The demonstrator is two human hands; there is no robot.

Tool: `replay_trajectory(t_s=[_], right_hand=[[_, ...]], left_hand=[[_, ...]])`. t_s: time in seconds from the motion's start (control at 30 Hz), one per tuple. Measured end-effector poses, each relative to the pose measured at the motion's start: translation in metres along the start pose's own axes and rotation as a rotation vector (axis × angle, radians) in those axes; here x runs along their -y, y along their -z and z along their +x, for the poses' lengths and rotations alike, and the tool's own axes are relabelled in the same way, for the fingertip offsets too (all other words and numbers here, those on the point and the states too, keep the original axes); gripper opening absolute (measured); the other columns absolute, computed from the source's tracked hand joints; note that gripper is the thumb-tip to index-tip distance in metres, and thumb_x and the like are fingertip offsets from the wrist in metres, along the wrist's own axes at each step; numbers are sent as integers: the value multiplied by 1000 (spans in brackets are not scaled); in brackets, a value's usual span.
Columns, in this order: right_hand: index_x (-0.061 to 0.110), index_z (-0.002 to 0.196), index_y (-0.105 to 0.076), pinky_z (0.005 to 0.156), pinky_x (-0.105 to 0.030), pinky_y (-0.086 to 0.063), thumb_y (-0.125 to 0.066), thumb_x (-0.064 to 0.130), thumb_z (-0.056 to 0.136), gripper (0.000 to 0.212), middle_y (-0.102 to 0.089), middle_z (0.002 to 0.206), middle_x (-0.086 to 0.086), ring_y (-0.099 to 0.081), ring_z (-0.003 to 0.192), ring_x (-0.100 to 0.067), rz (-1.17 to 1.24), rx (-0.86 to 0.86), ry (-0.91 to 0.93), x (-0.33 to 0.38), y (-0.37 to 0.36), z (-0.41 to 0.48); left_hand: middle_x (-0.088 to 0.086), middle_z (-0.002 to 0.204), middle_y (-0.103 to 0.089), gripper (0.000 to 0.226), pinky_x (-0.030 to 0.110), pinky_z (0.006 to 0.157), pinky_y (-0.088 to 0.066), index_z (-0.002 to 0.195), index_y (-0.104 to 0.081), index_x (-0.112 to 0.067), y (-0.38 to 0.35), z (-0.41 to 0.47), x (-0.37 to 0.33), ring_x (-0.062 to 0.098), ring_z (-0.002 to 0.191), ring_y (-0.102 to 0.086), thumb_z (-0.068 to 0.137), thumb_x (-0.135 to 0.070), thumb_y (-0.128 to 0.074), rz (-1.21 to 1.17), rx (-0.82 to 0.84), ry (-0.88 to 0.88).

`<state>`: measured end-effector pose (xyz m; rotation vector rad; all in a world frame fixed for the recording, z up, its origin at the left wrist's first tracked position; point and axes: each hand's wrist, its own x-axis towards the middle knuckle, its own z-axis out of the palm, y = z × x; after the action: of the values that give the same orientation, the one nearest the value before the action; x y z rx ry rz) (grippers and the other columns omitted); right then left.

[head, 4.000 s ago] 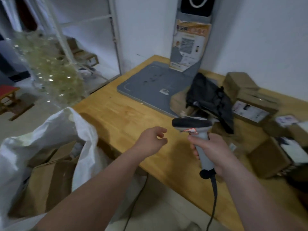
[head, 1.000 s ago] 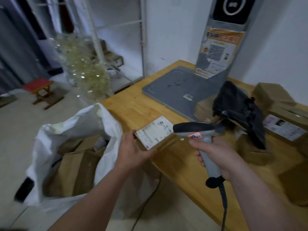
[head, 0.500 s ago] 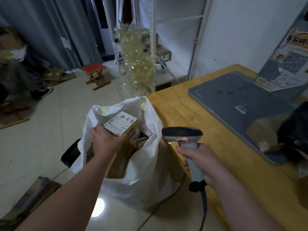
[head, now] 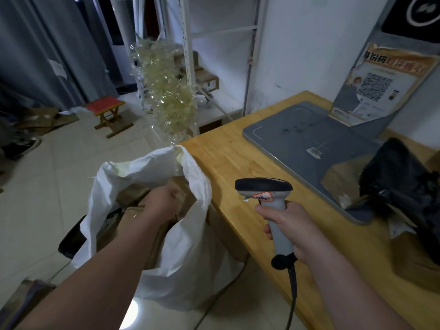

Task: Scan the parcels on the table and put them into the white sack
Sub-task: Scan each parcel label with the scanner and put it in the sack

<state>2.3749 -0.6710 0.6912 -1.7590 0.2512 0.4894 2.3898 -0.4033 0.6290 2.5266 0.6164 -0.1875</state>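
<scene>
Table (head: 228,158): right hand (head: 292,227) holds scanner (head: 263,186); left hand (head: 160,201) inside white sack (head: 190,253), grip unclear.

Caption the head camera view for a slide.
Left hand reaches into the white sack of parcels; right hand grips the barcode scanner.

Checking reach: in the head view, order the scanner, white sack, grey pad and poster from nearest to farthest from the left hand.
1. White sack, around the left hand.
2. Scanner, to its right.
3. Grey pad, on the table.
4. Poster, far right, behind the pad.
</scene>
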Motion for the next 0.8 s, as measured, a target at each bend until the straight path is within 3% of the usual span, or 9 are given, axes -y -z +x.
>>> replay_trajectory(t_s=[0.07, 0.17, 0.27, 0.4, 0.5, 0.6, 0.7, 0.8], right_hand=[[10, 86, -63, 48, -21, -47, -73, 20, 84, 15, -60, 69, -8, -58, 57, -14, 21, -31, 11, -2, 10, -4], [10, 87, -65, 53, -27, -49, -75, 20, 83, 15, -62, 70, -8, -60, 59, -17, 77, -108, 21, -9, 30, -9], [11, 88, -67, 56, -31, -48, -76, 20, 82, 14, -62, 73, -8, -59, 59, -18, 152, -206, 50, -19, 63, -18], [11, 90, -66, 56, -30, -47, -75, 20, 82, 16, -62, 72, -8, -58, 58, -17, 226, -362, 83, -31, 117, -40], [9, 94, -66, 57, -30, -48, -75, 21, 82, 19, -63, 74, -8, -58, 59, -17, 285, -467, 108, -40, 158, -62], [8, 92, -66, 60, -32, -50, -73, 20, 83, 16, -64, 74, -9, -58, 61, -18, 316, -567, 112, -52, 194, -85], [7, 89, -65, 57, -32, -48, -73, 17, 84, 14, -62, 71, -8, -57, 58, -18, 335, -630, 93, -63, 226, -105], [7, 85, -64, 55, -32, -46, -72, 16, 85, 12, -60, 69, -8, -56, 57, -18, 343, -651, 103, -73, 252, -122]], left_hand=[[10, 116, -67, 30, 28, 78, -49, 119, -66, -13, -4, -4, -18, 25, 102, -63, 92, -12, -52, -56, -12, -55], [3, 122, -64, 33, 23, 82, -45, 124, -64, -17, -13, -12, -61, 19, 106, -60, 93, -14, -53, -139, 10, -194], [-1, 114, -64, 32, 20, 74, -43, 125, -62, -18, -26, -27, -120, 11, 92, -58, 94, -19, -58, -200, 64, -392], [-1, 115, -64, 30, 22, 86, -43, 122, -64, -17, -55, -53, -198, 14, 103, -58, 93, -20, -61, -139, 56, -720], [1, 131, -52, 21, 28, 99, -40, 111, -68, -18, -83, -76, -249, 19, 123, -46, 94, -16, -57, 9, 9, -1037], [2, 156, -25, 29, 38, 113, -27, 116, -68, -24, -115, -97, -293, 23, 146, -12, 95, -13, -50, 328, 15, -1243], [-1, 162, -3, 41, 57, 117, 0, 132, -56, -26, -141, -113, -327, 27, 148, 11, 95, -11, -47, 764, 18, -1281], [-3, 157, -18, 45, 61, 115, 2, 143, -40, -19, -150, -121, -352, 24, 149, 2, 98, -11, -43, 821, 30, -1203]])
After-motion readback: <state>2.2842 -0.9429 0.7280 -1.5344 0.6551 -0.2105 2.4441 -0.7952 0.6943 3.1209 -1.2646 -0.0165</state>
